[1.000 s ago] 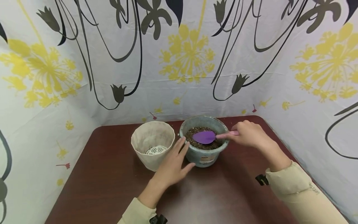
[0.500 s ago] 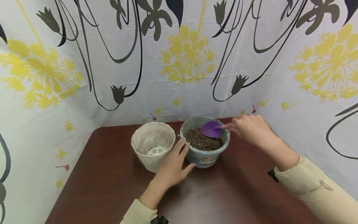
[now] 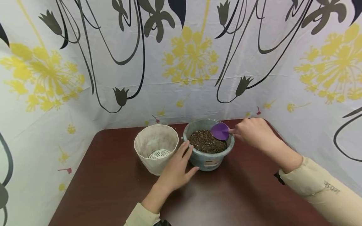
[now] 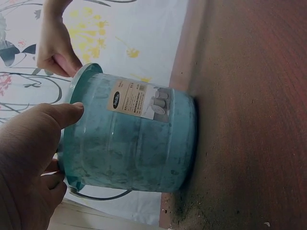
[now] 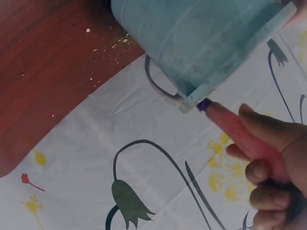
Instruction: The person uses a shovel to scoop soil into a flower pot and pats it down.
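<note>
One purple trowel [image 3: 220, 131] matters most here, its blade hanging within the right side of the mouth of a blue-green bucket [image 3: 207, 162], against or close to the inner wall. Its long axis runs roughly side to side: the tip points left over the dark soil [image 3: 207, 142], while the pink handle [image 5: 244, 136] extends outward past the right rim. The soil thus lies to the left of the right hand [image 3: 253, 132], and slightly nearer the person. Whether the blade touches it, I cannot tell.

The right hand is plainly nearer the trowel; its fingers curl round the handle, the thumb along it. The left hand [image 3: 176, 168] is at the bucket's near left side, fingers extended and spread, resting on the rim and gripping no tool. Just left of the bucket stands a cream planter [image 3: 143, 145] with a perforated base [image 3: 159, 153], both containers upright on the table [image 3: 113, 185].
</note>
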Motion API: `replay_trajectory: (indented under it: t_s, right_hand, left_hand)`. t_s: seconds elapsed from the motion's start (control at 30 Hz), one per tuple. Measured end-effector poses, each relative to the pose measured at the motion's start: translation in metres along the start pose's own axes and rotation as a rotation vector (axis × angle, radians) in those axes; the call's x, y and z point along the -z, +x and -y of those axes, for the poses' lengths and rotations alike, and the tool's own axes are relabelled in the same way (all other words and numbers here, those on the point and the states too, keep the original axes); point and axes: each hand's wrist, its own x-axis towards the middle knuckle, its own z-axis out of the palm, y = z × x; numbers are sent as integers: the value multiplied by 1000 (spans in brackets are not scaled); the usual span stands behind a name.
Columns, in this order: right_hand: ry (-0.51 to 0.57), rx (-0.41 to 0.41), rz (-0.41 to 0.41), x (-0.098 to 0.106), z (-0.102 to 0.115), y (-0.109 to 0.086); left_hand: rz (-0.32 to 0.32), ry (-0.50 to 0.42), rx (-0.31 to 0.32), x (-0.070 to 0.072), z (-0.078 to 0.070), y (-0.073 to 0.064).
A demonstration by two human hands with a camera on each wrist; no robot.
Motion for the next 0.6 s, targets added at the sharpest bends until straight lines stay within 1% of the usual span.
replay_trajectory:
  t_s: [0.07, 0.2, 0.3, 0.4, 0.5, 0.6]
  right_hand:
    - [11, 41, 38, 0, -2, 1]
    - [28, 134, 66, 2, -4, 0]
    - [48, 181, 78, 5, -5, -1]
    - [105, 216, 75, 5, -4, -3]
    - [170, 240, 56, 1, -2, -5]
    - [228, 212, 53, -6, 2, -5]
  left_hand:
    - [-7, 1, -1, -1, 0, 0]
    - [-9, 5, -2, -3, 0, 0]
    - [-5, -1, -2, -4, -1, -1]
    - [-10, -10, -5, -4, -2, -1]
    - [-14, -16, -5, -4, -3, -1]
    - [-10, -17, 4, -3, -3, -1]
